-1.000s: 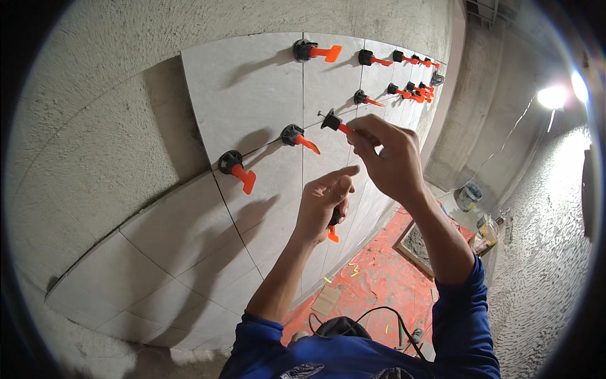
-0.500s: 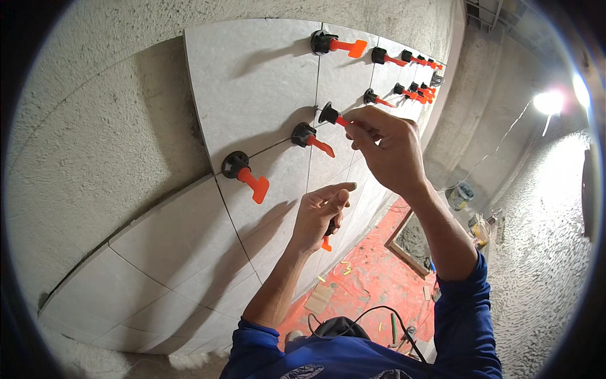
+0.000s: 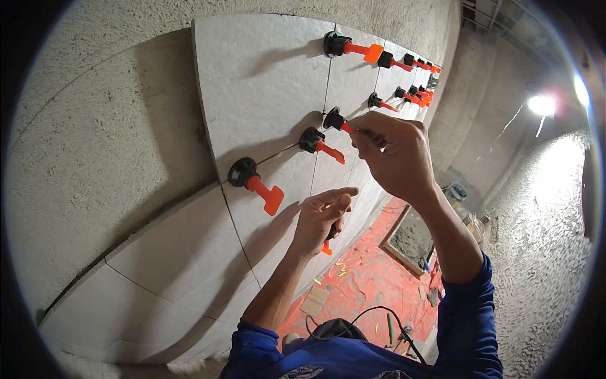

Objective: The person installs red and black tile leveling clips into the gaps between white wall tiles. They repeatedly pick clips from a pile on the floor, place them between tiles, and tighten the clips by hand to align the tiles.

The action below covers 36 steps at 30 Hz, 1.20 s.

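Observation:
Pale grey tiles [image 3: 259,76] cover the wall in front of me. My right hand [image 3: 394,151] pinches the orange handle of a black tile leveler [image 3: 335,119], whose black base is at a tile joint. Below it, my left hand [image 3: 324,221] is curled around another leveler with an orange tip [image 3: 327,247]; its fingers hide most of that one. A leveler [image 3: 312,140] sits in the joint just left of the right hand's, and one more [image 3: 243,172] stands at the lower left tile corner. Another leveler [image 3: 338,45] is on the joint above.
More levelers [image 3: 413,95] line the joints toward the far right. Bare rough plaster [image 3: 101,126] lies left of the tiles. On the red floor sheet [image 3: 360,303] stand a mortar tray [image 3: 410,237] and a bucket [image 3: 456,192]. A bright lamp [image 3: 541,105] shines at right.
The view has shifted slightly, so the wall and its levelers sit a little further right. My right hand stays on the same leveler, and the left still holds its own.

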Each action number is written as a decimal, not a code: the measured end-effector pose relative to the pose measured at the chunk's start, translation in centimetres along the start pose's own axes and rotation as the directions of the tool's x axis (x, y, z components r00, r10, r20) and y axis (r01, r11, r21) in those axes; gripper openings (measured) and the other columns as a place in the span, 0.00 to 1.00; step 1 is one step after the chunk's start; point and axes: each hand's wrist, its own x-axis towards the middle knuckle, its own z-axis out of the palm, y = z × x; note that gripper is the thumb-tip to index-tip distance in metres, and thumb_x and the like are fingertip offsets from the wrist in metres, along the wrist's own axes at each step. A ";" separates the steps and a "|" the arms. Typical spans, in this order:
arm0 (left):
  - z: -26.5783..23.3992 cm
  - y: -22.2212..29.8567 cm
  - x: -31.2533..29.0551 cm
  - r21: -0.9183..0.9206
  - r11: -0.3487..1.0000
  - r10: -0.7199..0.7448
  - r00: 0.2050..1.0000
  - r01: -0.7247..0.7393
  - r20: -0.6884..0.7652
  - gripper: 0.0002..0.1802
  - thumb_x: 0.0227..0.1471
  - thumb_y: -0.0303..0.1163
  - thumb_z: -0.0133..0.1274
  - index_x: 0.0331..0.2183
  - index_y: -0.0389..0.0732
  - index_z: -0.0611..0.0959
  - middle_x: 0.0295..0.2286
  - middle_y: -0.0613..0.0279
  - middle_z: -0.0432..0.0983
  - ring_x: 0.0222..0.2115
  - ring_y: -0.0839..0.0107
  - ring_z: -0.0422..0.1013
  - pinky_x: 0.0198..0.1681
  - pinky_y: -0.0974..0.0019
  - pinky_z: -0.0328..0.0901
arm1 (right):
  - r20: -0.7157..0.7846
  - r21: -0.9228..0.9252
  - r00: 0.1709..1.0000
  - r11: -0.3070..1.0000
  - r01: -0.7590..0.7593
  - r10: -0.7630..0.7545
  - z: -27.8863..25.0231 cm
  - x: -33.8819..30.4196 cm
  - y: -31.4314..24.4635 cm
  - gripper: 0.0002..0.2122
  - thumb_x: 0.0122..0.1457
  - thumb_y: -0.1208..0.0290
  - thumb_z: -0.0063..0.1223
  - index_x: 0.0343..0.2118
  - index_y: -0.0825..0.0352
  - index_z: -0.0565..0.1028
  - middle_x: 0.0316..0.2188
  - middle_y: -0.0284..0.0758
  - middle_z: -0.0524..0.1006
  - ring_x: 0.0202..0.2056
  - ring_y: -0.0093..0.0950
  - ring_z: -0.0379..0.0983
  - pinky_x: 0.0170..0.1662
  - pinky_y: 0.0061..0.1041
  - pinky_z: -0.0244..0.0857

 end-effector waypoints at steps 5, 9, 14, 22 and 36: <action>0.2 0.3 0.3 0.013 1.000 -0.015 0.999 0.015 0.041 0.26 0.53 0.47 0.58 0.45 0.36 0.81 0.22 0.72 0.69 0.15 0.88 0.60 0.16 0.80 0.54 | 0.025 -0.079 1.000 0.997 0.019 -0.018 -0.1 0.8 -0.9 0.05 0.54 0.82 0.53 0.34 0.70 0.79 0.21 0.32 0.78 0.22 0.16 0.75 0.28 0.18 0.68; 0.8 0.5 0.3 0.052 0.999 -0.010 0.996 0.006 0.085 0.25 0.54 0.47 0.58 0.44 0.36 0.81 0.21 0.74 0.68 0.16 0.88 0.59 0.17 0.80 0.55 | -0.015 -0.044 0.999 0.998 -0.041 0.040 0.4 1.3 -1.5 0.05 0.53 0.76 0.54 0.29 0.70 0.79 0.18 0.43 0.76 0.21 0.36 0.75 0.28 0.31 0.68; 2.2 0.1 0.6 0.101 0.995 0.017 0.996 -0.026 0.091 0.16 0.55 0.37 0.57 0.43 0.38 0.83 0.19 0.73 0.68 0.14 0.88 0.56 0.15 0.79 0.52 | 0.057 0.007 0.989 0.990 -0.139 0.138 0.3 2.1 -1.4 0.06 0.53 0.76 0.52 0.31 0.71 0.80 0.20 0.42 0.78 0.22 0.34 0.76 0.30 0.30 0.69; 3.6 0.7 -2.0 0.632 0.692 0.363 0.925 -0.349 0.113 0.14 0.50 0.30 0.62 0.42 0.42 0.84 0.24 0.71 0.69 0.16 0.85 0.54 0.19 0.77 0.54 | 0.149 0.257 0.952 0.919 -0.299 0.268 -0.5 2.6 -1.1 0.06 0.54 0.77 0.51 0.32 0.73 0.77 0.20 0.36 0.79 0.20 0.21 0.77 0.26 0.21 0.71; 10.2 16.7 -4.7 0.917 -0.357 0.634 0.674 -0.179 0.379 0.09 0.48 0.25 0.59 0.36 0.42 0.84 0.25 0.61 0.76 0.22 0.73 0.70 0.24 0.67 0.64 | 0.219 0.562 0.953 0.772 -0.298 0.209 -0.6 1.9 -0.1 0.05 0.56 0.78 0.50 0.32 0.75 0.73 0.21 0.37 0.76 0.19 0.23 0.74 0.22 0.23 0.71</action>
